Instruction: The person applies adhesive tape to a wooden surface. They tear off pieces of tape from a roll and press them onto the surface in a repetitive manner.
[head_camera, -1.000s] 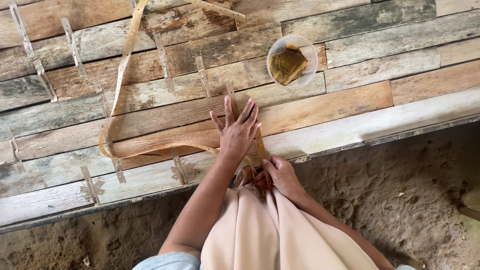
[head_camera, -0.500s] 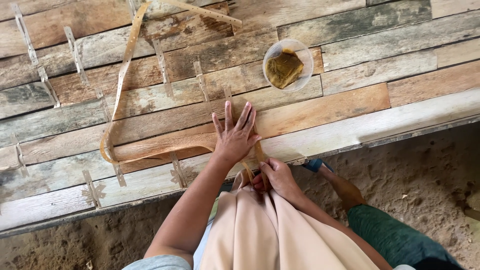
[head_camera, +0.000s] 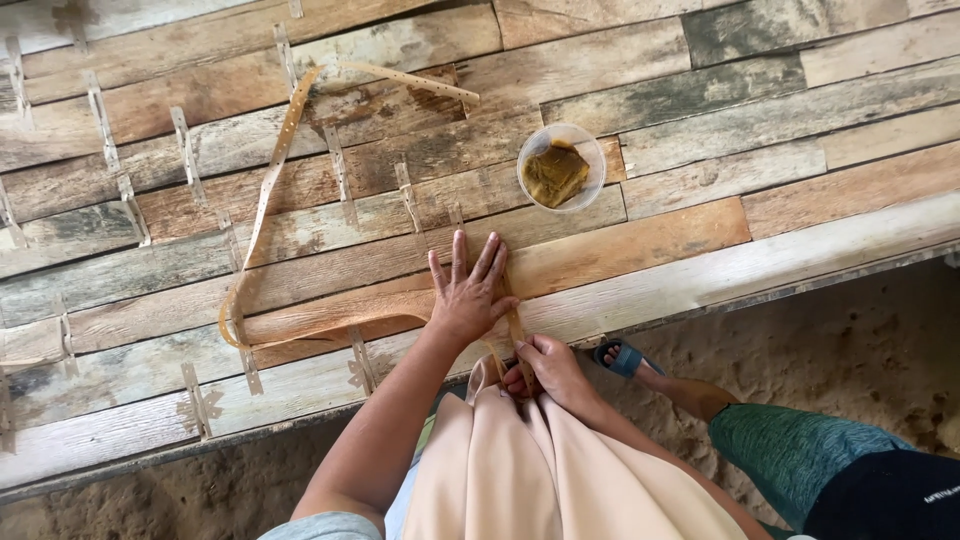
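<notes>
My left hand (head_camera: 465, 290) lies flat with fingers spread on the wooden plank surface (head_camera: 700, 160), pressing down a long tan strip (head_camera: 262, 200). The strip runs from under my palm leftward, loops around, climbs up the planks and bends right near the top. My right hand (head_camera: 545, 365) is closed around the near end of the strip at the surface's front edge, just above my beige skirt (head_camera: 530, 470). The strip has small holes along it.
A clear plastic cup (head_camera: 561, 167) holding a brownish lump sits on the planks beyond my left hand. Short pale tape pieces (head_camera: 185, 150) are stuck across the boards. Below the edge lies sandy ground (head_camera: 850, 340), with another person's leg and blue sandal (head_camera: 625, 357) at the right.
The view has shifted so the hands sit lower and more of the planks show. Another person's leg and sandal have come into view at the right. Both hands keep their hold.
</notes>
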